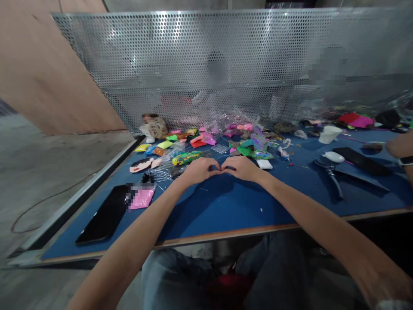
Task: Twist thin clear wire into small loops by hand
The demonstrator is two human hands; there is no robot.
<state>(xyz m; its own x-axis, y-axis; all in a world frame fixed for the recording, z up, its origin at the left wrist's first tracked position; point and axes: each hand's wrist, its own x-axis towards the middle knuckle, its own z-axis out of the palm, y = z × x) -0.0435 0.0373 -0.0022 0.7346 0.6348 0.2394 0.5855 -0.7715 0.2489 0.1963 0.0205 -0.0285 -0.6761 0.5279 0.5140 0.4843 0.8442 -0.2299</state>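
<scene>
My left hand (200,170) and my right hand (240,168) meet fingertip to fingertip above the middle of the blue table (206,213). Thumb and fingers are pinched together on each side; anything between them is hidden or too small to make out. Just behind the left hand lies a green and yellow speckled lump (187,158) that looks like modelling clay. A small white packet (264,164) sits beyond my right wrist. Thin clear sticks or wires (161,174) are spread left of my left hand.
A black phone or tablet (105,213) and a pink packet (142,198) lie at the left. Coloured clay packets line the perforated metal panel (193,60). Pliers-like tool (334,178), black case (363,161) and white cup (329,134) stand right, near another person's arm (402,146).
</scene>
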